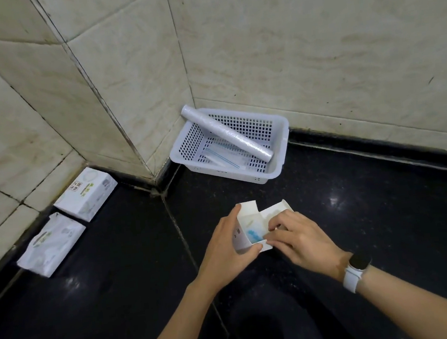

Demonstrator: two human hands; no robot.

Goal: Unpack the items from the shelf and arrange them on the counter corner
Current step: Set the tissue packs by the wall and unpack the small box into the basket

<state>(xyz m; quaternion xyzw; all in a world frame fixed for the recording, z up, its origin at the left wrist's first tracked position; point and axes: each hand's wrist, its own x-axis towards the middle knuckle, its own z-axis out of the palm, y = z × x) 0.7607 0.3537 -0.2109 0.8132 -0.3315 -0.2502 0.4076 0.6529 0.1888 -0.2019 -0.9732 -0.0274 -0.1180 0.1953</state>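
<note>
Fingers [238,217] of the left hand [225,249] hold the small white box [246,229] over the black bench [372,209]; right hand [301,237] fingers pinch its open flap, near the white basket [277,163]

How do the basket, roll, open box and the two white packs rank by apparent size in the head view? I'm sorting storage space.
1. Basket
2. Roll
3. Two white packs, alike
4. Open box, partly hidden, nearer: unsure

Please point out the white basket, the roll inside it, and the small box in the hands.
white basket [281,164], head view, front right rim.
roll [227,133], head view, middle.
small box [244,236], head view, left wall.
</note>
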